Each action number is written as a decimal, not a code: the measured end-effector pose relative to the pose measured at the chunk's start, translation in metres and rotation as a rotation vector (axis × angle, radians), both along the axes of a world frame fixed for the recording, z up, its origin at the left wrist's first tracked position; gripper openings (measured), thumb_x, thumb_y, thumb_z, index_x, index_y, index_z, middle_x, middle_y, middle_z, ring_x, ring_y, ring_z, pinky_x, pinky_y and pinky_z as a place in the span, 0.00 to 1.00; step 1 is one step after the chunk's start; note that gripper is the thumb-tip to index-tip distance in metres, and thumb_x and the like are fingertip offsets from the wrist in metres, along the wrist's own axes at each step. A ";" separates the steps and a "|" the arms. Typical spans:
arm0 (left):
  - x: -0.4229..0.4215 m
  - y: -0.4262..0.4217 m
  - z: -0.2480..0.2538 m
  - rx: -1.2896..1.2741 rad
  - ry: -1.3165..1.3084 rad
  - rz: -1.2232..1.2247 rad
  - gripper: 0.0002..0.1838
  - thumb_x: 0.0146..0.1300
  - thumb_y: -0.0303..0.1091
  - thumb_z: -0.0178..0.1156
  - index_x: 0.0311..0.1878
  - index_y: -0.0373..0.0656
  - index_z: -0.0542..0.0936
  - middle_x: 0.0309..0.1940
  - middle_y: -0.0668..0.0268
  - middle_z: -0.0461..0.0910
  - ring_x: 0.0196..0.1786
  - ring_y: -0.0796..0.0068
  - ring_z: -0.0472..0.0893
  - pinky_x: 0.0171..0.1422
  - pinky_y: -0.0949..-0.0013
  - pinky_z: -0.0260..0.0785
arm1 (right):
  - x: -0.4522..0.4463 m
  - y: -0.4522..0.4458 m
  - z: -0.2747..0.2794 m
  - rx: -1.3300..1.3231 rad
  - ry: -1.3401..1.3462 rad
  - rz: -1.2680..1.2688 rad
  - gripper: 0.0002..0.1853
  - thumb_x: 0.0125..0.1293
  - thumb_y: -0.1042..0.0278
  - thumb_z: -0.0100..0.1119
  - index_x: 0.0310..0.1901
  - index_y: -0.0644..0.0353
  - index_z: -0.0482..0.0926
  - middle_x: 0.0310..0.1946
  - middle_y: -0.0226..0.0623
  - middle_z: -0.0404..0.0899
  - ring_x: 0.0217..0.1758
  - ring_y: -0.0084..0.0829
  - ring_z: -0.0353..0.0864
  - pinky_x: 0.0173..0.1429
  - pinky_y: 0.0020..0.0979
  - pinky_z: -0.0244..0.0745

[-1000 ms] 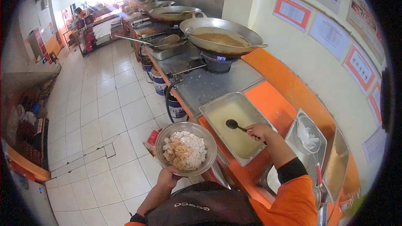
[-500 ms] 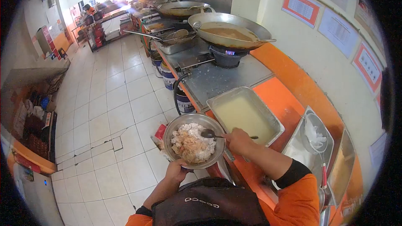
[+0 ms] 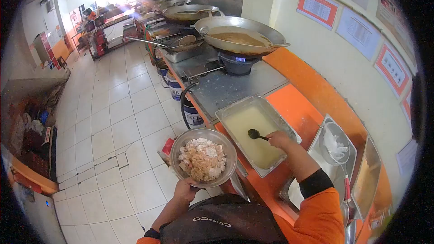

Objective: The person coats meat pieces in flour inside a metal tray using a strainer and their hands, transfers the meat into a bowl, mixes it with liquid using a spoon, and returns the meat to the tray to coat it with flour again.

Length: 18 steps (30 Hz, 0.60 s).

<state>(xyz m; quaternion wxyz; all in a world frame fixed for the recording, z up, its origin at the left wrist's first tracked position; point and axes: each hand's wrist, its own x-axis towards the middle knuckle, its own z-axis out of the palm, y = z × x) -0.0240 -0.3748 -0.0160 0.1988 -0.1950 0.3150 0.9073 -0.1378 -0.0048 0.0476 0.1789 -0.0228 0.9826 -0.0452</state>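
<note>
My left hand [image 3: 186, 190] grips the near rim of a round metal bowl [image 3: 231, 168], held out beside the counter. Inside it lies a heap of floury, light-brown pieces [image 3: 202, 159], whitest toward the far side. My right hand [image 3: 280, 140] is closed round the handle of a dark spoon [image 3: 254, 134]. The spoon's head is over a rectangular metal tray [image 3: 220, 114] that holds a pale yellow liquid [image 3: 244, 122]. I cannot tell whether the spoon touches the liquid.
Beyond the tray, a large wok [image 3: 275, 31] of brown liquid sits on a burner [image 3: 237, 63]. A strainer [image 3: 347, 183] with a red handle rests over another metal tray at right. Paint-style buckets [image 3: 192, 116] stand under the counter edge. White tiled floor [image 3: 108, 117] stretches to the left.
My right hand has moved the spoon from the bowl to over the tray of pale liquid. My left hand still holds the bowl. The whole view has shifted slightly.
</note>
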 end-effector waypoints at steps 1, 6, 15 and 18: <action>0.001 -0.001 0.000 -0.016 0.002 -0.003 0.29 0.42 0.19 0.46 0.54 0.29 0.60 0.50 0.51 0.68 0.52 0.54 0.70 0.56 0.54 0.65 | 0.003 -0.002 0.013 -0.180 -0.063 -0.167 0.18 0.53 0.72 0.44 0.46 0.50 0.77 0.28 0.37 0.76 0.25 0.29 0.73 0.27 0.29 0.68; 0.003 0.002 0.006 -0.042 -0.002 0.012 0.28 0.43 0.18 0.46 0.54 0.28 0.60 0.50 0.52 0.68 0.51 0.55 0.71 0.54 0.53 0.67 | 0.004 -0.015 0.032 -1.018 -0.346 -0.556 0.18 0.54 0.72 0.47 0.48 0.48 0.76 0.22 0.29 0.70 0.20 0.20 0.65 0.21 0.22 0.60; 0.004 0.005 -0.004 -0.014 0.050 -0.006 0.28 0.42 0.18 0.47 0.54 0.29 0.61 0.49 0.52 0.69 0.50 0.55 0.72 0.50 0.53 0.69 | 0.022 -0.125 0.014 -0.026 0.223 0.274 0.19 0.54 0.73 0.47 0.47 0.43 0.75 0.30 0.37 0.72 0.28 0.33 0.71 0.28 0.33 0.66; 0.004 0.007 0.010 -0.108 0.022 -0.001 0.28 0.43 0.18 0.47 0.53 0.28 0.62 0.48 0.51 0.70 0.48 0.54 0.73 0.48 0.54 0.70 | 0.042 -0.133 0.044 0.138 0.478 0.215 0.18 0.54 0.72 0.44 0.45 0.42 0.76 0.37 0.40 0.71 0.40 0.38 0.71 0.37 0.36 0.68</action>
